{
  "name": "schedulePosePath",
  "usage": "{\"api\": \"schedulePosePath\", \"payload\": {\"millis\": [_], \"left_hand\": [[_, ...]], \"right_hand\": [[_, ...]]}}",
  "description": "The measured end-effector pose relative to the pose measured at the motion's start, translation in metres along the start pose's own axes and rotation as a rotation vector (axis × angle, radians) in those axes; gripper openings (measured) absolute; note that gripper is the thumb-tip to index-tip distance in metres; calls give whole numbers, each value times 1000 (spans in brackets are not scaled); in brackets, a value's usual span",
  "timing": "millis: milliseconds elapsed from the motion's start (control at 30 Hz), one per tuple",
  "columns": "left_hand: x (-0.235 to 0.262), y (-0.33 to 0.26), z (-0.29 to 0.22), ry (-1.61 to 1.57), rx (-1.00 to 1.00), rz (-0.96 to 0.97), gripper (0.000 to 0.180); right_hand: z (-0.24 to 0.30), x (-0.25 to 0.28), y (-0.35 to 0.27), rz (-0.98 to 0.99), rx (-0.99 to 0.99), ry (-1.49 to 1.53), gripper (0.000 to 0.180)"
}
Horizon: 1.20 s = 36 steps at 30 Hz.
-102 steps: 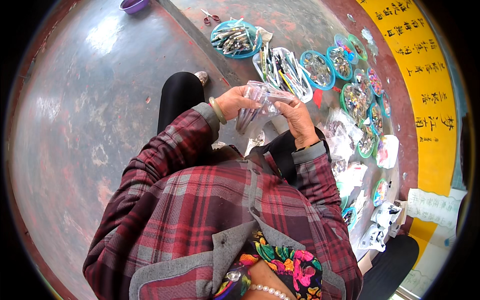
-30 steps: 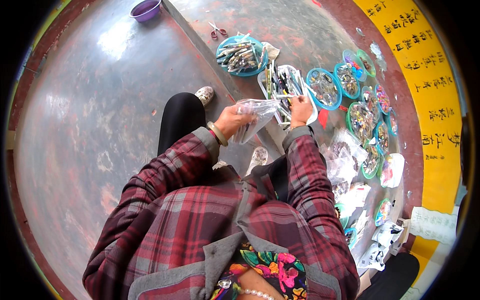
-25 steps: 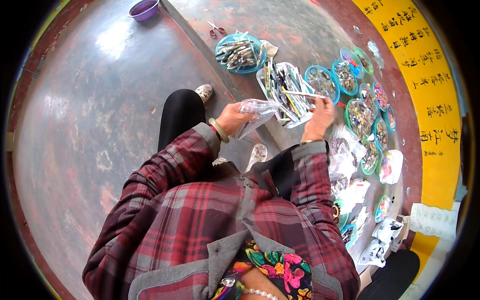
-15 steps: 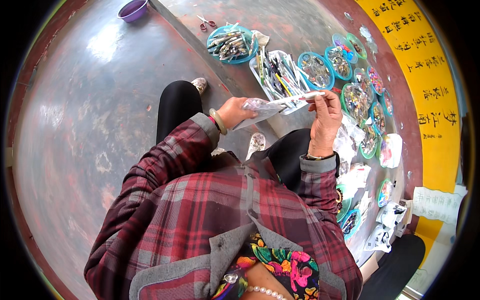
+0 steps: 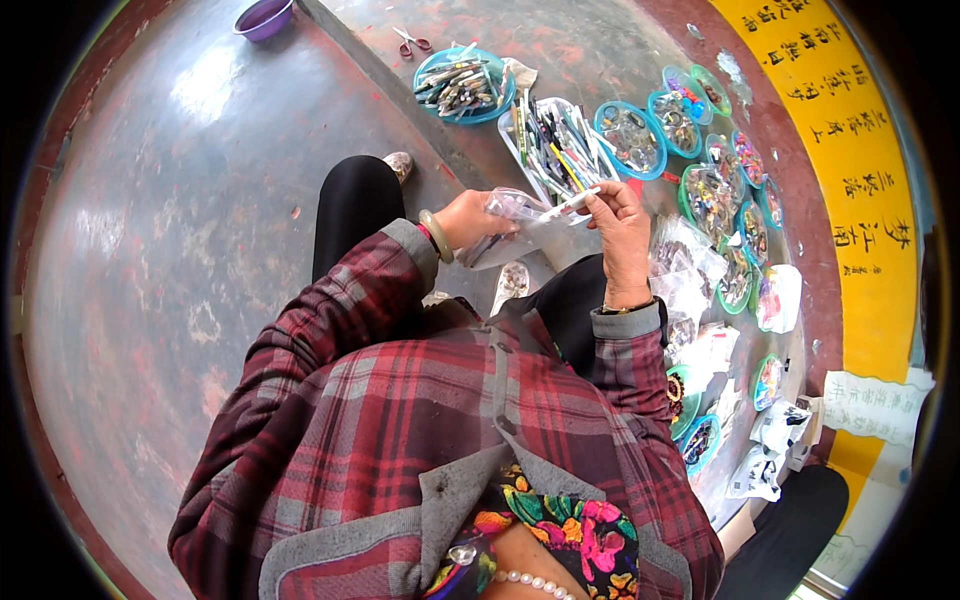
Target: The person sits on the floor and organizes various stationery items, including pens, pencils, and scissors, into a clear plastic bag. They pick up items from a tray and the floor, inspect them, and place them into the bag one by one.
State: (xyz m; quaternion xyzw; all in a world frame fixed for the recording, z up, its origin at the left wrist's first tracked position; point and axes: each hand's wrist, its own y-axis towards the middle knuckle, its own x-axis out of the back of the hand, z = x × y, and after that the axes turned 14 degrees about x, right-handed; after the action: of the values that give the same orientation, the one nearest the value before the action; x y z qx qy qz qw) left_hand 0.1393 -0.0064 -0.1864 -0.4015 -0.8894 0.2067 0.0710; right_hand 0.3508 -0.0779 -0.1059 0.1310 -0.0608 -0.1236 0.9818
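Note:
My left hand, with a pale bangle at its wrist, is closed on the edge of a clear plastic bag. Between the thumb and fingers of my right hand is a slim white pen. The pen slants down to the left, its far end at the mouth of the bag; whether the tip is inside cannot be made out. Just beyond both hands stands a white basket full of pens, mostly white and black with a yellow one among them.
A teal basin of pens stands farther back, with red-handled scissors near it. Round baskets of small items crowd the right side, beside clear plastic bags. A purple basin sits far left, past a floor ledge.
My right hand has moved left and slightly down, bringing the white pen to the bag's mouth. The bag looks more spread out. My left hand stays nearly in place.

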Motion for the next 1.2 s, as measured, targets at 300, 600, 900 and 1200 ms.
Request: {"api": "schedulePosePath", "payload": {"millis": [300, 600, 900, 1200], "left_hand": [[1, 3, 8, -256, 43, 91, 26], [3, 5, 12, -411, 30, 195, 29], [3, 1, 8, -457, 105, 267, 31], [4, -4, 2, -428, 46, 185, 27]], "right_hand": [[-23, -14, -3, 84, -76, -66, 14], [-28, -25, -5, 143, 18, -214, 17], [-27, -32, -4, 279, 5, -298, 18], [-26, -34, -5, 136, -68, -137, 25]]}}
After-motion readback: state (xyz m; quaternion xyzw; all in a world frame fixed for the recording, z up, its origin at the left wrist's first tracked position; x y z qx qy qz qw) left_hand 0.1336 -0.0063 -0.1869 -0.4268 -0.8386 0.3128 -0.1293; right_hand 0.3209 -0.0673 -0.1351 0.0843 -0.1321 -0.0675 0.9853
